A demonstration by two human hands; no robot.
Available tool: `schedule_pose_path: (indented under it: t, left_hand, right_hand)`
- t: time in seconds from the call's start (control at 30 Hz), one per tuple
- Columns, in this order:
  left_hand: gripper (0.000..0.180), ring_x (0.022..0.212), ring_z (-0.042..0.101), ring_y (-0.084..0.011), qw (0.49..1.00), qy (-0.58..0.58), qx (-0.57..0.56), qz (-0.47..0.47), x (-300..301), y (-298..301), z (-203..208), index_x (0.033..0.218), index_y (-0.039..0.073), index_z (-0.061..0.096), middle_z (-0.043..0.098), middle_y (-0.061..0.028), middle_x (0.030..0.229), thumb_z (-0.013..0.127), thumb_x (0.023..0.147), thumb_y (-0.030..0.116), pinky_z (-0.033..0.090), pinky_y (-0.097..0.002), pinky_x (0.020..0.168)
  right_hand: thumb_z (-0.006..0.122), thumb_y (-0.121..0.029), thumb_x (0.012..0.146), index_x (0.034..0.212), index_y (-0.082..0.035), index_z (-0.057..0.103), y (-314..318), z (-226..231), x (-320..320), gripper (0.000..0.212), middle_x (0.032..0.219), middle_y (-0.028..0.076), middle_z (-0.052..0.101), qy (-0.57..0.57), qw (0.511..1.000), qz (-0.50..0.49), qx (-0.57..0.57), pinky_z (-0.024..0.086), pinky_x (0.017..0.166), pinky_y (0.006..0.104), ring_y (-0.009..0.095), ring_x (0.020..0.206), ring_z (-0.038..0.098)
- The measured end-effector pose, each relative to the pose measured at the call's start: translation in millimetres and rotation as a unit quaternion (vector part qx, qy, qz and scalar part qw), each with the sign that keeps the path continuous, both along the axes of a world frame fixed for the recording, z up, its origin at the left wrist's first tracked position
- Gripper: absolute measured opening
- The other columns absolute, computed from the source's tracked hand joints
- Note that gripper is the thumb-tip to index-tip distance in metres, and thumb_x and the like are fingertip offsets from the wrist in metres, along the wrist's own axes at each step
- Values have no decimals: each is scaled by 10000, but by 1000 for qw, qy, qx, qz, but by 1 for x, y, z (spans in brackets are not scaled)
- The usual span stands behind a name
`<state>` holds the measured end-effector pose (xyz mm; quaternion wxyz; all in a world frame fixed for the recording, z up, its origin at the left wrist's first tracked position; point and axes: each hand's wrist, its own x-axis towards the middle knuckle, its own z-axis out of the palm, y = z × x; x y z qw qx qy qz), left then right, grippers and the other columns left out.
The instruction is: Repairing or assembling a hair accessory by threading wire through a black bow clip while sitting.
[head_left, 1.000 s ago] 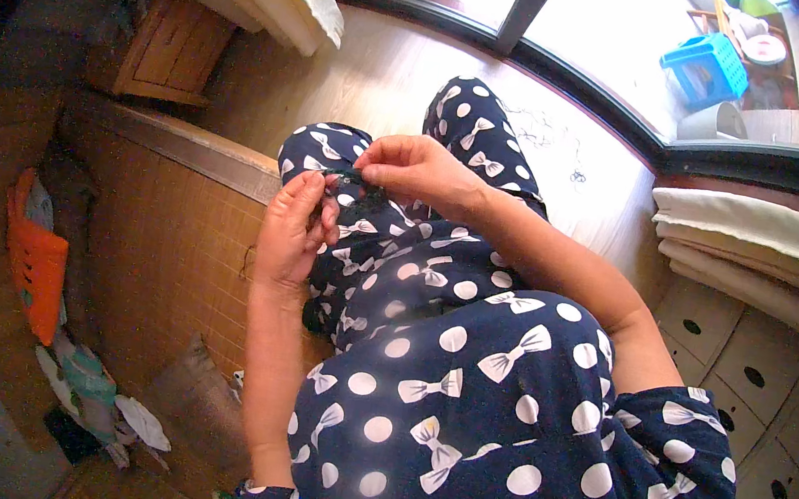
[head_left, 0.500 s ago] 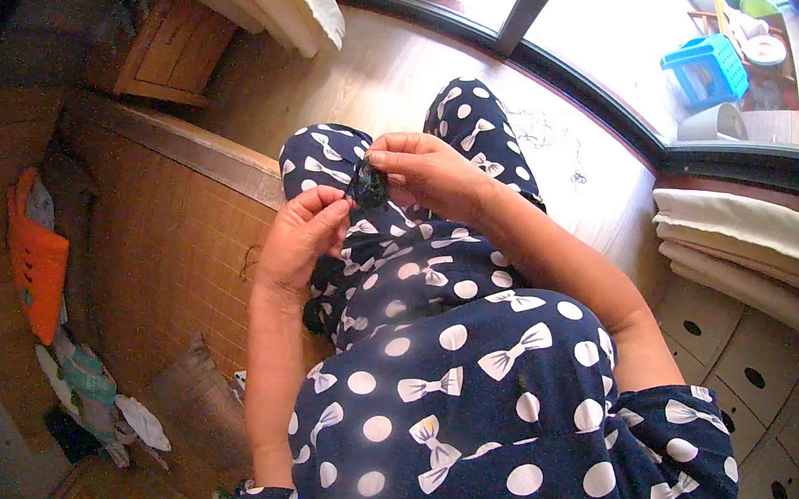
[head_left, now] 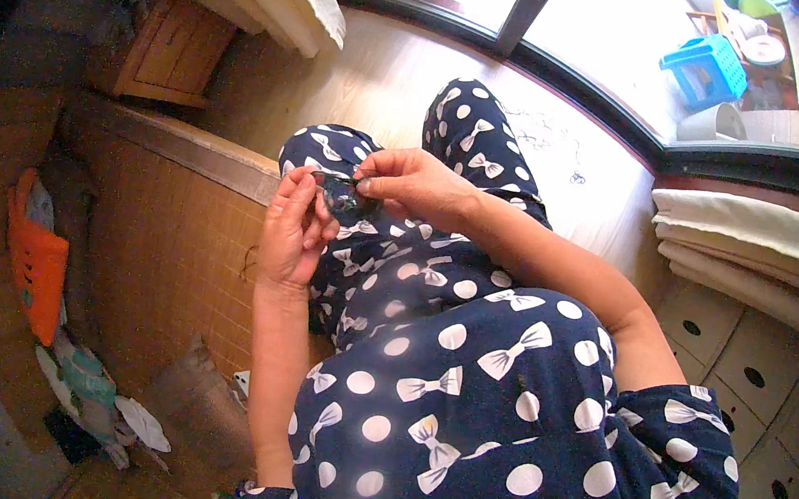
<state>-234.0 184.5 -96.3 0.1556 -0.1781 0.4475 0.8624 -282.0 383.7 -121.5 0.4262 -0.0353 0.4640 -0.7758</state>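
Observation:
Above my lap, a small dark, thin, partly see-through piece [head_left: 345, 200] is stretched between my two hands; its exact kind I cannot make out. Its left edge is pinched between the thumb and fingers of my left hand [head_left: 292, 235], whose lower fingers curl loosely. My right hand [head_left: 416, 186] grips the upper right edge with thumb and forefinger. Beneath both hands lie my trouser legs [head_left: 480, 139], navy with white dots and bows.
A mat-covered bed [head_left: 191, 222] with a wooden edge is at the left, bearing an orange basket [head_left: 41, 253] and a brown pillow [head_left: 199, 390]. Dark threads [head_left: 546, 133] lie on the floor before the glass door. Folded cloths [head_left: 758, 246] top drawers at the right.
My left hand has risen and turned, its fingers now at the dark piece's upper left. The piece has swung from upright to spread sideways. My right hand has shifted slightly.

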Motion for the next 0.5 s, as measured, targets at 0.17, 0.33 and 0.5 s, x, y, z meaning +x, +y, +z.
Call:
schedule_pose_path:
  t: [0.17,0.33,0.5]
  left_hand:
    - [112,395,333,-45,999,3,31,28,3,-8,-11,1003,100,567,570,-29,699,503,975,186,408,-217,468]
    - [107,464,417,-34,998,-6,-53,28,5,-1,-10,1032,79,561,607,-39,801,548,947,143,418,-192,482]
    - [292,663,550,-19,988,22,-155,11,2,20,4,1149,36,546,619,-3,862,620,867,50,437,-146,508]
  right_hand:
    - [611,-137,897,957,-68,629,2,1,-1,93,689,-49,537,8,997,-49,58,302,454,189,36,511,406]
    - [621,-92,873,958,-73,595,-1,-11,0,90,723,-40,540,-36,993,-101,-47,311,463,185,38,534,423]
    - [610,-43,858,912,-85,568,-7,-10,5,81,753,-45,556,-28,997,-67,-30,325,468,163,28,561,460]
